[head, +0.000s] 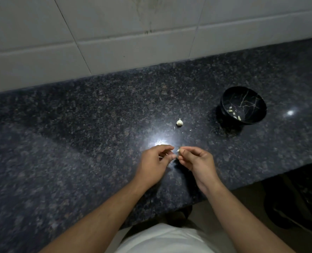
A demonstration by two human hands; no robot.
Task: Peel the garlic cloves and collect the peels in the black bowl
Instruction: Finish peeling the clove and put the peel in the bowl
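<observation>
Both hands meet over the granite counter [78, 125]: right hand [197, 162] pinches a garlic clove [178, 150], left hand [156, 159] curled, picking at its skin. Black bowl [257, 114] sits beyond-right, peels inside; garlic bulb [179, 122] just ahead. Mid-peel, likely; next, drop the skin into the bowl.

Bench [78, 125]: polished speckled dark granite, glossy, with bright glare spots. Wall tiles [115, 24] behind the bench: pale glazed ceramic, smooth, dull sheen, grey grout lines. Black bowl [259, 114] on the bench: glossy, smooth, pale marble-like veins inside; material cannot be told. Peels [233, 114] inside the bowl: thin, papery, pale. Garlic bulb [179, 122] left of the bowl: dry, matt, papery skin.
</observation>
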